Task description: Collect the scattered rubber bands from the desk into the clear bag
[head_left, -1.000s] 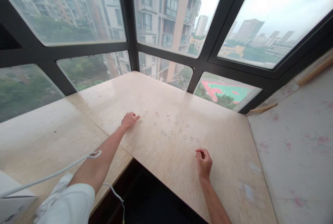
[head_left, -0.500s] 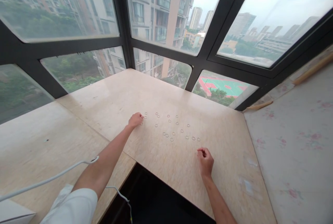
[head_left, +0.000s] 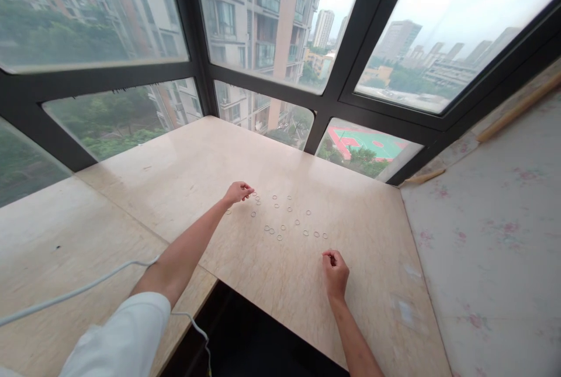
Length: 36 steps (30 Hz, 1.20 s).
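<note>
Several thin rings (head_left: 272,231) lie scattered flat on the pale tabletop (head_left: 377,231). My left hand (head_left: 239,192) reaches over the far left of the group, thumb and fingers pinched. A small ring (head_left: 254,194) shows right at its fingertips, and two more rings (head_left: 258,200) lie just beside them. One ring (head_left: 228,212) sits partly behind the left wrist. Nearer to me, my right hand (head_left: 336,273) rests with its fingers curled closed; what they hold, if anything, is hidden. The closest ring (head_left: 325,236) lies a little beyond it, apart from the fingers.
Dark-framed windows (head_left: 263,86) border the table's far side. A flowered wall (head_left: 486,248) stands on the right. A white cable (head_left: 87,288) crosses near my left arm. Below the table's front edge is a dark opening (head_left: 254,336). Clear tape (head_left: 405,311) sticks to the right.
My left hand has moved right along the far rings, its fingertips now at another ring. My right hand stays curled in about the same place. The view has shifted slightly right.
</note>
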Tool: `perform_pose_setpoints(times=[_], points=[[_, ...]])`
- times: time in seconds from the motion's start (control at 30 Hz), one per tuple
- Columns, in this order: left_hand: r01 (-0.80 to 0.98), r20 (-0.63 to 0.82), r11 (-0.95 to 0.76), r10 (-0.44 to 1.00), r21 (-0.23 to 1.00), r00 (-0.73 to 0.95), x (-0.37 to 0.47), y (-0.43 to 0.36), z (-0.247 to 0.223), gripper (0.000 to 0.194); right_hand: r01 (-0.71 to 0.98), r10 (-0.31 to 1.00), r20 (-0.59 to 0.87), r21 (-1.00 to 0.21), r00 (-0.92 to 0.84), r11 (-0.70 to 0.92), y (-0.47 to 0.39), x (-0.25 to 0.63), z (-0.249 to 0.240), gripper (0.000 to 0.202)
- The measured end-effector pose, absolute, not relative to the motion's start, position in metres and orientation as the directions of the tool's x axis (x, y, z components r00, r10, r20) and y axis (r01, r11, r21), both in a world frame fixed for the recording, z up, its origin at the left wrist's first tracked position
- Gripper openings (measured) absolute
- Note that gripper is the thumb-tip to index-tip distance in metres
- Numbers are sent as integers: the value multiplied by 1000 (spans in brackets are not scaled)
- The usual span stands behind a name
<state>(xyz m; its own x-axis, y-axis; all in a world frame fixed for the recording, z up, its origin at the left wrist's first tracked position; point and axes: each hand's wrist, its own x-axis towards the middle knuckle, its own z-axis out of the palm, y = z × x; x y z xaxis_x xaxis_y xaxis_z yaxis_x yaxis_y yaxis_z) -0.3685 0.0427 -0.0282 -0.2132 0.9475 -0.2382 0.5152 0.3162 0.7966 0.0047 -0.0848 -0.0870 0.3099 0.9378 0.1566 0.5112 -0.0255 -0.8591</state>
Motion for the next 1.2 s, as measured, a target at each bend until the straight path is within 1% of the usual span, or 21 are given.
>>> perform_pose_setpoints(times=[0.2,0.3,0.43,0.57,0.63,0.67,0.73,0.77,0.83,0.9,0.97,1.1,1.2], points=[[545,-346,353,931,760,-121,-373,28,-28,16,539,940,175,-842,293,-12,-83,4,-87,18],[564,-330,353,933,747,-146,-362,5,-32,18,547,940,179,-837,289,-9,-83,4,-86,18],[587,-212,320,946,744,-247,-327,-33,-43,25,552,943,179,-834,280,-5,-83,4,-85,17],[643,-67,304,928,703,-365,-292,-49,-57,34,550,947,177,-835,269,-1,-83,4,-86,17],[722,42,284,917,631,-397,-283,-45,-65,40,548,948,177,-836,265,2,-83,5,-87,17],[778,99,265,918,569,-384,-281,-41,-69,42,548,948,178,-836,264,4,-83,5,-88,17],[880,176,229,929,415,-325,-278,-32,-76,45,549,948,180,-836,262,7,-82,6,-89,17],[912,186,219,937,347,-296,-277,-30,-80,48,549,948,180,-836,262,8,-82,6,-90,17],[939,169,212,950,272,-264,-273,-30,-86,53,546,949,180,-838,260,9,-82,6,-90,17],[952,157,177,963,251,-220,-266,-40,-92,57,542,948,182,-841,262,11,-82,6,-89,17],[962,158,78,980,261,-122,-255,-55,-97,60,536,947,184,-844,264,15,-82,5,-88,16],[933,162,-207,973,293,165,-234,-81,-101,54,527,949,184,-850,256,22,-83,5,-86,17],[900,151,-308,950,307,273,-237,-78,-97,51,523,951,185,-852,250,28,-84,6,-86,17]])
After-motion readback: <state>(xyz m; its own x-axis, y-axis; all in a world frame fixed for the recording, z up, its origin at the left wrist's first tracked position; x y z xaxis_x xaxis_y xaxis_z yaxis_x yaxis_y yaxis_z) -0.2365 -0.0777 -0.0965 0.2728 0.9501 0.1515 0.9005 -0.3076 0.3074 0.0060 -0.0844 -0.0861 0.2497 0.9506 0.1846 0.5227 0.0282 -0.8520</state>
